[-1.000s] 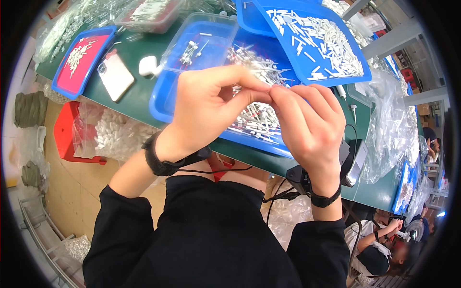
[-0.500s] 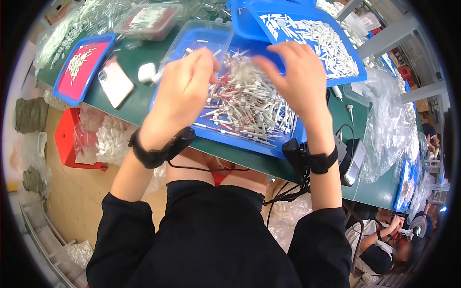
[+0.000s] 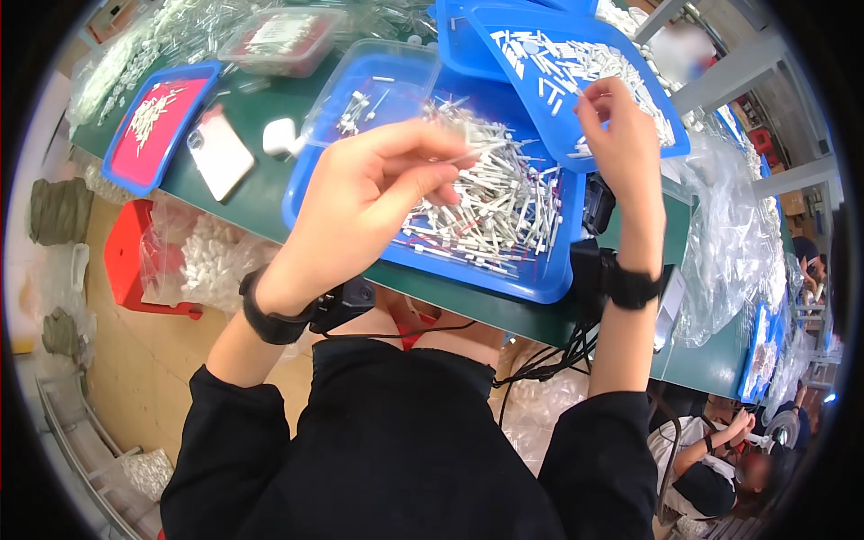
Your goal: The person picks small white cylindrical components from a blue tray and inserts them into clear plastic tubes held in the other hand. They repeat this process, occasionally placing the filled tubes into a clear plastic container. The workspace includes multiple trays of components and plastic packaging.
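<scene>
My left hand [image 3: 373,193] hovers over the big blue tray [image 3: 432,259], its thumb and fingers pinched on a thin whitish piece that is blurred at the fingertips. Beneath it lies a heap of thin white stick-like parts [image 3: 504,202] with some red bits among them. My right hand [image 3: 621,126] is at the near edge of a second blue tray [image 3: 540,121], thumb and forefinger closed together; what they hold, if anything, is too small to make out. Short white tubes [image 3: 603,63] lie loose in that tray. A clear plastic container [image 3: 382,67] with a few white sticks sits in the big tray's far left part.
To the left are a white phone [image 3: 220,155], a small white case [image 3: 279,136] and a pink-bottomed blue tray [image 3: 162,135] with white parts. A clear lidded box [image 3: 283,40] stands behind. Plastic bags [image 3: 720,234] lie at right; black cables [image 3: 558,355] hang by the table edge. A co-worker [image 3: 706,459] sits lower right.
My right hand has moved right, from above the heap to the tray of white tubes, its fingers closing together. My left hand has shifted right and nearer, over the heap.
</scene>
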Demonstrator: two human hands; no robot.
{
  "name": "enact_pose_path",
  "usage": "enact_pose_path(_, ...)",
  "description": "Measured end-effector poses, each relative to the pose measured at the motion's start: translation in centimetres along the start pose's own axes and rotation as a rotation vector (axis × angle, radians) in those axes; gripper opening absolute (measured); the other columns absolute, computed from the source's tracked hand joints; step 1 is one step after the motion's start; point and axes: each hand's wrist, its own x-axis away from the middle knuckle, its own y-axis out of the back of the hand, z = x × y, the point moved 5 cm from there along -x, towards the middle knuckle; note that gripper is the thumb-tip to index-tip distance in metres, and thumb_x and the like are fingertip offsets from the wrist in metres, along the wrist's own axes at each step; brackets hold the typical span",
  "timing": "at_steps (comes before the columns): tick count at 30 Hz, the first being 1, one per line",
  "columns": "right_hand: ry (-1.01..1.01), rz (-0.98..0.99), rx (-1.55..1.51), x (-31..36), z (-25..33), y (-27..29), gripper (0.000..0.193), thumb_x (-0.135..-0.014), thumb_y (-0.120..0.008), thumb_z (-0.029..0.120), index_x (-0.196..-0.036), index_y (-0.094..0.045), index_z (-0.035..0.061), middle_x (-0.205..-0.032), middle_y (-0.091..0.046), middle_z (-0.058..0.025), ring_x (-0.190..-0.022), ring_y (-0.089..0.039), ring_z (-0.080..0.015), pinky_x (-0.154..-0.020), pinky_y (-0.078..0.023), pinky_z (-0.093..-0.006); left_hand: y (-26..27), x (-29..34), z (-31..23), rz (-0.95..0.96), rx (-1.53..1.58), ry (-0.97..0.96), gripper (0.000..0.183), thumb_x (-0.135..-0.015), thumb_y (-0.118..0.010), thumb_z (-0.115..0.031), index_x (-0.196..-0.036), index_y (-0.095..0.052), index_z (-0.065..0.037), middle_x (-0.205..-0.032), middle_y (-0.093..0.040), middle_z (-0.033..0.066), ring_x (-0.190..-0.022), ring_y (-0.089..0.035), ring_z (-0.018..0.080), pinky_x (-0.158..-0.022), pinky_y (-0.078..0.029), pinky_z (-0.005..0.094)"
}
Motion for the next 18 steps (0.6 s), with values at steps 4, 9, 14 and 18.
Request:
enact_pose_path(4,0.050,0.172,-0.613,3.5,6.5,2.2,0.014,-0.088,-0.063,0.009,-0.100,-0.066,0.0029,-0.085,-0.071,-0.0070,-0.074,-0.066,-0.0127,-0.066,-0.049,-0.0249,0.6,0.7,-0.9,-0.061,-0.226,-0.189,0.021,-0.089,-0.056,0.006,-0.107,-0.067,0.003,-0.095,-0.067,0.0109,-0.076,-0.064,0.0144,-0.071,-0.052,0.0245)
enact_pose_path(9,-0.004,0.200,-0.892,6.9,8.9,3.7,0.016,-0.084,-0.065,-0.003,-0.099,-0.070,-0.0026,-0.088,-0.071,-0.0074,-0.075,-0.065,-0.0099,-0.065,-0.049,-0.0208,-0.6,1.0,-2.3,-0.058,-0.361,-0.323,0.020,-0.087,-0.058,0.006,-0.103,-0.070,0.002,-0.085,-0.068,0.0099,-0.066,-0.063,0.0130,-0.060,-0.050,0.0228)
enact_pose_path(14,0.006,0.210,-0.844,7.5,8.7,4.0,0.014,-0.083,-0.066,-0.003,-0.096,-0.071,-0.0019,-0.085,-0.070,-0.0066,-0.073,-0.064,-0.0093,-0.063,-0.048,-0.0210,-0.7,1.1,-2.5,-0.088,-0.380,-0.339,0.018,-0.088,-0.058,0.004,-0.100,-0.070,0.001,-0.080,-0.069,0.0086,-0.063,-0.061,0.0112,-0.055,-0.047,0.0225)
enact_pose_path(18,0.055,0.175,-0.756,7.7,8.9,4.1,0.015,-0.082,-0.066,-0.004,-0.096,-0.071,-0.0013,-0.083,-0.070,-0.0066,-0.070,-0.063,-0.0089,-0.062,-0.048,-0.0213,-0.8,1.0,-2.6,-0.066,-0.428,-0.409,0.018,-0.088,-0.056,0.004,-0.098,-0.071,-0.001,-0.080,-0.069,0.0081,-0.062,-0.060,0.0110,-0.053,-0.046,0.0226)
